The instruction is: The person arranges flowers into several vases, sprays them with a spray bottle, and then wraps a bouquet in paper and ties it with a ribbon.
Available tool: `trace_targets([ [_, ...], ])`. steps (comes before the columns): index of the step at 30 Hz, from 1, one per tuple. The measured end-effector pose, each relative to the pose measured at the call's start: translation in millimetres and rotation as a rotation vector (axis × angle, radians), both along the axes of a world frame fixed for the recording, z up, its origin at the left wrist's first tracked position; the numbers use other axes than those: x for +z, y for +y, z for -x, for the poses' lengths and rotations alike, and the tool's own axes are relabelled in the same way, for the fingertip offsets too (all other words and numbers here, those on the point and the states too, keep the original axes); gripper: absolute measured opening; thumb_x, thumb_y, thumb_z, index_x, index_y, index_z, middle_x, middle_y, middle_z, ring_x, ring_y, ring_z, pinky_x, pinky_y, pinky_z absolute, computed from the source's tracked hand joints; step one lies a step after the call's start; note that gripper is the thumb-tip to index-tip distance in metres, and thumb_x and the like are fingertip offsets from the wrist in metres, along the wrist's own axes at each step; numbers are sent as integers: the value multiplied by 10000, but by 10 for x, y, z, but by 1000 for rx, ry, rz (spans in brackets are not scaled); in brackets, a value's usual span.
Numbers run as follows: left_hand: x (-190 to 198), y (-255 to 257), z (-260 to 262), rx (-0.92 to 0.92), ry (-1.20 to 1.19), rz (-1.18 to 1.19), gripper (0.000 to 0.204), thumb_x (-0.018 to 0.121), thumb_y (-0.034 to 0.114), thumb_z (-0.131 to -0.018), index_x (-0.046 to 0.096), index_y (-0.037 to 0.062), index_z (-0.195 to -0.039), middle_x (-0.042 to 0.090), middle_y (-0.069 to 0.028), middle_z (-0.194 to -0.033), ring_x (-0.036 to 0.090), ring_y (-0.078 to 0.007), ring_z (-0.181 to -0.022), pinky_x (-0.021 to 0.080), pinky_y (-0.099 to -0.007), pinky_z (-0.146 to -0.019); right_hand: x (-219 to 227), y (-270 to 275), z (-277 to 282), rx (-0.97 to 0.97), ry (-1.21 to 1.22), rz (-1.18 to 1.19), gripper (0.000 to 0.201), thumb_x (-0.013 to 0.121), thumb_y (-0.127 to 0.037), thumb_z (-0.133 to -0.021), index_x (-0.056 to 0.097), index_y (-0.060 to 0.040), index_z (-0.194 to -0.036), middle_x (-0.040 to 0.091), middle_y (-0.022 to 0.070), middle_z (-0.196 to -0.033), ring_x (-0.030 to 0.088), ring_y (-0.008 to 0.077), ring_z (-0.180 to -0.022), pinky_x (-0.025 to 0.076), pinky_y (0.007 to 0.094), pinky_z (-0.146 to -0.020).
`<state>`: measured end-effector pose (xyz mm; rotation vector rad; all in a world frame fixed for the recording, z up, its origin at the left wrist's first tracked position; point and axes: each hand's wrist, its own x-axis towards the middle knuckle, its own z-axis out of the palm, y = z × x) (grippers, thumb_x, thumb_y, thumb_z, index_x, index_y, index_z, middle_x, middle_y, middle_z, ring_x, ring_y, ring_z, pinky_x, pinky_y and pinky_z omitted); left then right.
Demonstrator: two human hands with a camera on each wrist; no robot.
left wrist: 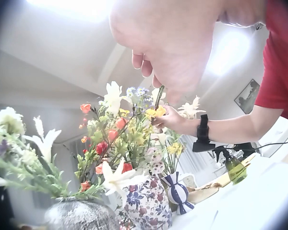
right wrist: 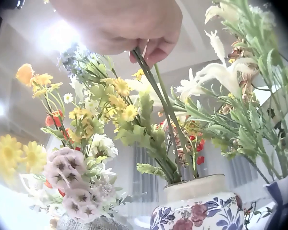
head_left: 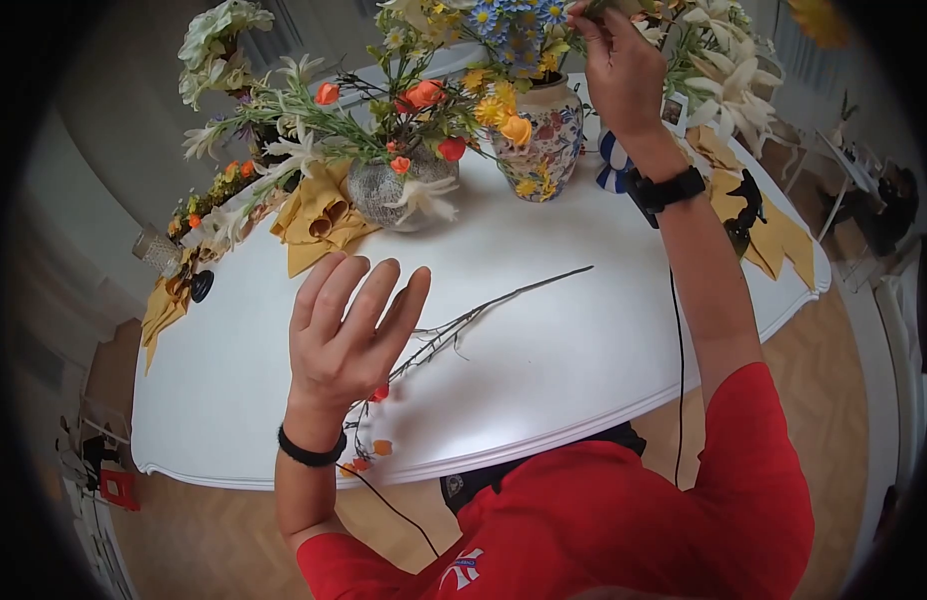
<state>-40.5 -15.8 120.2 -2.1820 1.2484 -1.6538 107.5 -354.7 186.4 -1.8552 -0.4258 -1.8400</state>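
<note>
The right hand is raised over the floral-patterned vase. In the right wrist view its fingers pinch green stems above the mouth of that vase; the stems' lower ends reach the rim. Blue and yellow flowers stand at the vase's left. The left hand hangs in the air over the near left of the table, holding nothing, fingers raised and loosely bent. Below it lies a thin branch with a few orange and red blossoms. A grey round vase holds white and orange flowers.
Yellow cloths lie on the white table, with more at the right. A blue-and-white striped vase stands right of the floral one. A green spray bottle and a black cable are at the right.
</note>
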Motion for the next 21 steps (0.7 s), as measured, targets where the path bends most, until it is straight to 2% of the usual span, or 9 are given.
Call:
trace_targets([
  [2,-15,-3,-13,-2,6,1,323,855,73,-696,822,182,-998,651,-16,-1084,614,-243,-1031,529,-418,-931,2,-21,-104,-19,-32,19,106,655,-208,-997,723,-153,-1057,749,104,-905,714,332,-792,548,417,-659],
  [5,-40,-16,-30,-4,20,-2,327,849,72,-693,822,181,-1001,651,-18,-1083,614,-246,-1029,529,-418,-932,-50,-28,-243,-29,53,46,114,646,-201,-997,708,-133,-1063,735,108,-931,702,342,-832,546,427,-682],
  [8,-62,-21,-40,-5,33,-4,330,840,68,-689,821,179,-999,651,-22,-1082,614,-247,-1028,529,-418,-931,-99,-37,-359,-93,-11,118,112,642,-187,-991,691,-111,-1058,709,113,-941,685,355,-854,540,433,-694],
  [17,-120,45,-80,28,66,-5,337,808,40,-698,810,169,-1010,652,-31,-1076,620,-247,-1009,530,-424,-931,-212,-65,-557,-28,80,52,124,651,-153,-975,677,-81,-1073,687,139,-953,663,385,-867,527,453,-708],
  [21,-134,50,-98,47,78,-7,328,801,38,-706,810,164,-1008,653,-34,-1079,621,-248,-1005,529,-429,-935,-92,-91,-595,-15,-28,79,141,659,-158,-971,673,-69,-1079,691,142,-950,665,388,-860,525,462,-699],
])
